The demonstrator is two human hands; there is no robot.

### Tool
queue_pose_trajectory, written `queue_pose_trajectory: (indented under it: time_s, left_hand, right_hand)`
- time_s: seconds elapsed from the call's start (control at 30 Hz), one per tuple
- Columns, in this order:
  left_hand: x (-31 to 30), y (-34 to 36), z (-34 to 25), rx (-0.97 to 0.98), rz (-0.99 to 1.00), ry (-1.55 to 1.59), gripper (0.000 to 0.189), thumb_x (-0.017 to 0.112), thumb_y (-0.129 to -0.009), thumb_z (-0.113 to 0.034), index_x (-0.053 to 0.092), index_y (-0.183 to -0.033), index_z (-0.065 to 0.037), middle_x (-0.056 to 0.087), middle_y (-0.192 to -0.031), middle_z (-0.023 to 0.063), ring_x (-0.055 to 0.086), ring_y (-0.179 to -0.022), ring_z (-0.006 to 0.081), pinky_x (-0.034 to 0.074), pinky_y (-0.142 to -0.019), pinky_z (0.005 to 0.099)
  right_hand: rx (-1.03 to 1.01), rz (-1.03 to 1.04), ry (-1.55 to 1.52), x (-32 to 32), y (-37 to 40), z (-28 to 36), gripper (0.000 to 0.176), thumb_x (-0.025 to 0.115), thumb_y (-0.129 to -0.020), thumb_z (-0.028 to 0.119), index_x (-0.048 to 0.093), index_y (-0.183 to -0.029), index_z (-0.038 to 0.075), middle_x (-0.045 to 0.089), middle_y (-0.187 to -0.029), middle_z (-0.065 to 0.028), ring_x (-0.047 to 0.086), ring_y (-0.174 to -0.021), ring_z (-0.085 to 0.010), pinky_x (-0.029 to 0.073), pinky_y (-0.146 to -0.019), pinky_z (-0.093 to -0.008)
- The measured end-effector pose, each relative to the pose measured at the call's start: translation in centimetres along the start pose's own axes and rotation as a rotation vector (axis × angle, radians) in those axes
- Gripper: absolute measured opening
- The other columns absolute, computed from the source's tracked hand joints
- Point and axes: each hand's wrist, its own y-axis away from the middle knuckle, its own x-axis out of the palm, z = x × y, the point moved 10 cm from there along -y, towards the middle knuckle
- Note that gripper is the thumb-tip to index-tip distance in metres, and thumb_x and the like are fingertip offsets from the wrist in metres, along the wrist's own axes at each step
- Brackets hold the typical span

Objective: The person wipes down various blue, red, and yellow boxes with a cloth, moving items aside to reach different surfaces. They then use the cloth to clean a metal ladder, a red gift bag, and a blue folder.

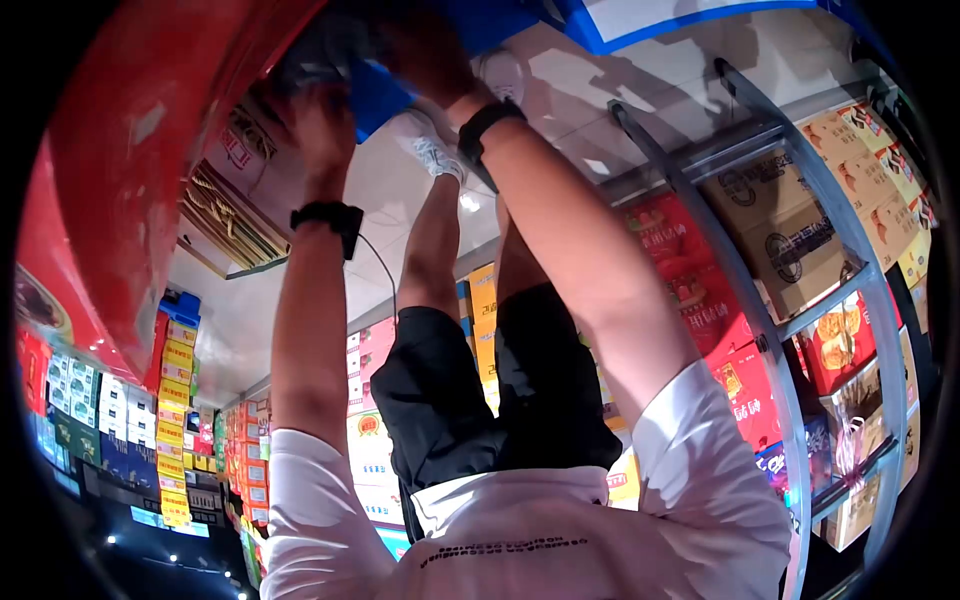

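Note:
My left hand [322,125] reaches up beside a blue surface [382,100], its fingers blurred and in shadow against a dark grey-blue, crumpled-looking thing [325,55]. My right hand [428,60] is close by on the other side of that thing, bent inward and very dark. What either hand grips, if anything, is not visible. Each wrist wears a black band; a thin cable hangs from the one on my left wrist [330,217].
A large red glossy shape [130,170] fills the upper left. Bundled cartons with rope handles [230,215] stand beneath it. To the right, a grey metal ladder [780,330] leans by stacked red boxes [690,270] and brown cartons [790,235]. My white shoes [430,145] are on the pale floor.

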Motion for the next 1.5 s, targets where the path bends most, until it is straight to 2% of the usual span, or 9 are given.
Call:
queue_pose_trajectory:
  time_s: [0.13,0.3,0.53,0.8,0.87,1.1,1.33,1.4,1.5]
  left_hand:
    - [1.6,5.5,0.5,-0.285,0.087,0.064,0.015,0.056,-0.083,-0.005,0.071,-0.078,-0.002,0.069,-0.085,0.0224,0.067,-0.085,0.04,0.053,-0.077,0.0476]
    - [2.4,11.0,1.5,-0.449,0.122,0.032,0.046,0.057,-0.086,-0.008,0.046,-0.13,-0.002,0.068,-0.098,0.0252,0.065,-0.088,0.0441,0.052,-0.078,0.0494]
    - [3.2,6.5,-1.9,-0.249,0.412,0.224,0.068,0.06,-0.085,-0.008,0.031,-0.146,-0.013,0.069,-0.103,0.0222,0.067,-0.093,0.043,0.054,-0.078,0.0498]
    - [4.0,-1.3,-1.2,-0.284,0.247,0.321,0.059,0.06,-0.088,-0.016,0.042,-0.143,-0.004,0.069,-0.106,0.0207,0.069,-0.093,0.0373,0.055,-0.079,0.0447]
    - [3.9,-2.0,-1.3,-0.314,0.131,0.284,0.055,0.06,-0.089,-0.019,0.047,-0.138,0.0,0.068,-0.108,0.0232,0.069,-0.095,0.034,0.055,-0.081,0.0434]
    - [5.9,5.1,0.0,-0.399,0.52,0.079,0.034,0.056,-0.086,-0.013,0.062,-0.116,0.002,0.065,-0.108,0.0277,0.064,-0.098,0.0446,0.051,-0.089,0.0504]
    - [5.7,9.2,2.9,-0.306,0.352,0.078,0.034,0.061,-0.089,-0.017,0.058,-0.119,0.001,0.068,-0.102,0.0217,0.068,-0.091,0.0382,0.055,-0.082,0.0472]
    - [9.3,11.0,6.0,-0.959,0.432,0.882,0.037,0.062,-0.093,-0.019,0.055,-0.125,-0.001,0.067,-0.102,0.0145,0.069,-0.089,0.0254,0.056,-0.074,0.0387]
    - [7.4,6.9,3.1,-0.978,0.476,0.888,0.036,0.06,-0.097,-0.02,0.054,-0.129,-0.007,0.066,-0.104,0.0083,0.067,-0.088,0.0166,0.051,-0.071,0.0285]
  right_hand:
    - [-0.197,-0.116,0.135,0.6,3.9,4.6,0.033,0.064,-0.083,0.016,0.072,-0.112,0.027,0.06,-0.105,-0.0068,0.061,-0.097,-0.027,0.049,-0.082,-0.0446]
    - [-0.071,0.264,0.373,4.5,8.8,4.8,0.044,0.056,-0.088,0.016,0.061,-0.129,0.032,0.057,-0.105,-0.0083,0.064,-0.087,-0.026,0.052,-0.077,-0.0405]
    - [0.195,0.345,0.361,1.3,7.5,0.1,0.055,0.059,-0.085,0.012,0.055,-0.136,0.029,0.066,-0.091,-0.0131,0.071,-0.071,-0.0267,0.054,-0.06,-0.0417]
    - [0.367,0.268,0.272,-0.3,2.4,-3.6,0.031,0.058,-0.086,0.013,0.068,-0.115,0.019,0.073,-0.105,-0.0088,0.071,-0.088,-0.0331,0.056,-0.071,-0.0454]
    - [0.089,0.057,0.332,-1.2,1.5,-0.8,0.027,0.058,-0.086,0.012,0.071,-0.109,0.019,0.074,-0.097,-0.0089,0.071,-0.088,-0.0316,0.056,-0.071,-0.0452]
    - [0.101,0.469,0.262,1.9,7.4,3.9,0.037,0.058,-0.084,0.012,0.066,-0.119,0.019,0.072,-0.086,-0.0106,0.071,-0.078,-0.0292,0.055,-0.064,-0.0445]
    - [0.048,0.634,0.328,2.9,9.3,1.3,0.041,0.051,-0.093,0.016,0.061,-0.129,0.031,0.072,-0.087,-0.0123,0.071,-0.073,-0.0326,0.055,-0.066,-0.046]
    - [-0.028,0.389,0.288,0.6,7.0,0.7,0.04,0.052,-0.093,0.017,0.062,-0.129,0.031,0.073,-0.087,-0.0099,0.071,-0.076,-0.0319,0.055,-0.064,-0.0443]
    - [-0.01,0.345,0.361,-1.1,4.0,-2.1,0.028,0.056,-0.09,0.022,0.07,-0.114,0.027,0.074,-0.091,-0.0074,0.071,-0.082,-0.0301,0.055,-0.063,-0.0422]
